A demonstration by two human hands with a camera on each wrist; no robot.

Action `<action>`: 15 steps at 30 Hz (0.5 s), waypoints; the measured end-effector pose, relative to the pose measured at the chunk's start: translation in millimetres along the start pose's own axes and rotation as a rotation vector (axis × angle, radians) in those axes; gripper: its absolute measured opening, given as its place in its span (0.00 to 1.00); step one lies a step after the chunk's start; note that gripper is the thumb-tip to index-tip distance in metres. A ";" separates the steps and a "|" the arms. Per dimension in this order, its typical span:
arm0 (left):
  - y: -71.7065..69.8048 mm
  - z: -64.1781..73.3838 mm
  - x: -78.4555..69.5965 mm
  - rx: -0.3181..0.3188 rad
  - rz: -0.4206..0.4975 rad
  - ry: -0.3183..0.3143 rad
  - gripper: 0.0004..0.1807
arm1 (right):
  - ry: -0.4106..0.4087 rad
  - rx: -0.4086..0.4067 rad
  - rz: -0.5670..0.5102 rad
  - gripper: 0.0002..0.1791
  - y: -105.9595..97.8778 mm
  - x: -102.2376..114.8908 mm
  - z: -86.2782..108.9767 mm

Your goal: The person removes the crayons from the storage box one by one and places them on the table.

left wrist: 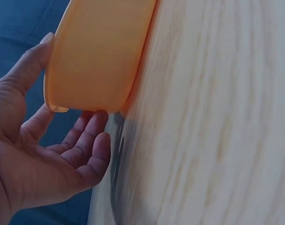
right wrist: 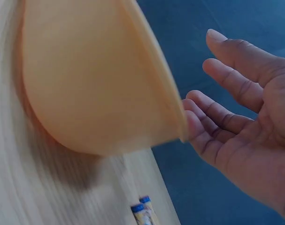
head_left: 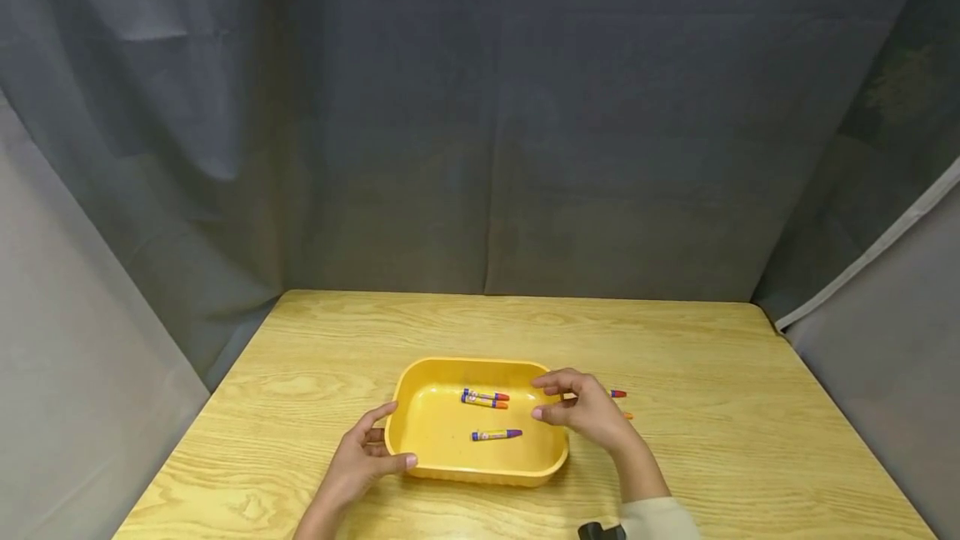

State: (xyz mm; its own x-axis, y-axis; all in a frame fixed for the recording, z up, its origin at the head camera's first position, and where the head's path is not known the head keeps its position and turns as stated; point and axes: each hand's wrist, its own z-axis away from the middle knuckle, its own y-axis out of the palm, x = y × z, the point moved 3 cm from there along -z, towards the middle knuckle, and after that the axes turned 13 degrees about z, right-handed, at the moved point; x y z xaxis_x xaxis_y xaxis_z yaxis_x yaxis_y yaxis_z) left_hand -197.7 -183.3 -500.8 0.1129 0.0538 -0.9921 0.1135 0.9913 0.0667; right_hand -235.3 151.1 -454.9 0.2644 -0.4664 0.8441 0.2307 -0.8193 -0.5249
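A yellow plastic tub (head_left: 450, 472) with rounded corners stands on the table. My left hand (head_left: 358, 458) holds its left end, thumb over the near rim and fingers round the side; in the left wrist view the fingertips touch the tub's wall (left wrist: 97, 61). Over the tub's right end hovers my right hand (head_left: 585, 408), fingers apart and nothing between them. Its lower fingers lie right at the rim in the right wrist view. Inside the tub are a red crayon (head_left: 487, 395) beside an orange crayon (head_left: 484, 402), and nearer me a purple crayon (head_left: 497, 435).
Two more crayons lie on the table right of the tub, mostly hidden behind my right hand: one red-tipped crayon (head_left: 618, 394) and one orange-tipped crayon (head_left: 628, 416). Grey curtains (head_left: 480, 148) enclose the wood-grain table (head_left: 750, 440). A small black object (head_left: 600, 532) shows by the right sleeve.
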 end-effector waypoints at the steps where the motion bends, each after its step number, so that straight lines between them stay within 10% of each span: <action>1: 0.2 0.2 -0.1 0.001 -0.001 0.000 0.49 | 0.007 0.005 0.001 0.21 2.3 0.3 -1.0; 15: 2.7 -0.2 -0.4 -0.014 -0.029 -0.007 0.48 | -0.013 0.106 0.099 0.21 38.6 5.8 -23.3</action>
State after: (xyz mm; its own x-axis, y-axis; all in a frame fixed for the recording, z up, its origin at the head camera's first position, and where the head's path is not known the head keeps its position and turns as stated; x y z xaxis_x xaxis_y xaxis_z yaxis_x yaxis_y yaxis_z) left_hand -197.6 -180.6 -500.2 0.1164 0.0244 -0.9929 0.1025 0.9941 0.0365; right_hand -246.6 108.9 -467.7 0.3025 -0.5382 0.7866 0.3004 -0.7294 -0.6146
